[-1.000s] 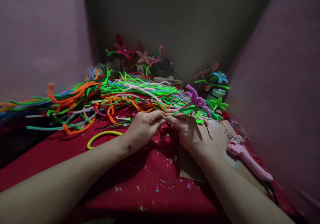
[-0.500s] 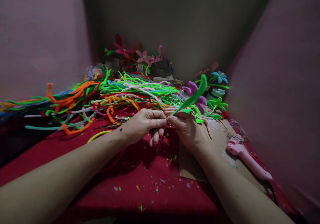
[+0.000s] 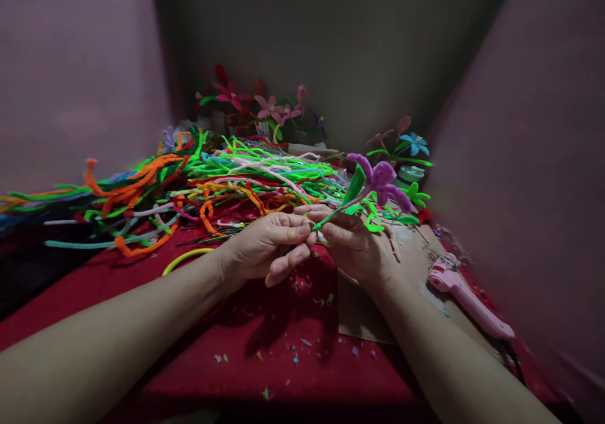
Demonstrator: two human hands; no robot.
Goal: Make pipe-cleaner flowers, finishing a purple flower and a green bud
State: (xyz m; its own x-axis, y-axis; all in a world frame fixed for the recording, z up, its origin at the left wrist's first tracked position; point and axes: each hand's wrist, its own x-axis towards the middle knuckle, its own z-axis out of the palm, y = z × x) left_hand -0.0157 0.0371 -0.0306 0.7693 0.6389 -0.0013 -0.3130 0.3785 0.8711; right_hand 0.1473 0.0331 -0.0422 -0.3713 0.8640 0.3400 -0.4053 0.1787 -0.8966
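A purple pipe-cleaner flower [image 3: 380, 179] with a green leaf [image 3: 355, 184] on its stem points up and to the right, above the cardboard. My left hand [image 3: 278, 241] pinches the green lower end of the stem between thumb and forefinger, its other fingers loosely curled. Close against it, my right hand [image 3: 347, 241] is closed around the stem, the flower head beyond its fingers. Part of the stem is hidden by the fingers. Just behind both hands lies a heap of coloured pipe cleaners [image 3: 265, 171].
A pink glue gun [image 3: 470, 295] lies on the cardboard [image 3: 362, 317] at the right. Finished pink flowers [image 3: 269, 108] and a blue flower [image 3: 414, 144] stand at the back. Small scraps dot the red cloth [image 3: 208, 361]. Orange pipe cleaners [image 3: 137, 184] spread leftward.
The flower has turned in my fingers: the purple petals now face forward at the right, and the green leaf has swung behind the stem. Both hands stay in nearly the same place.
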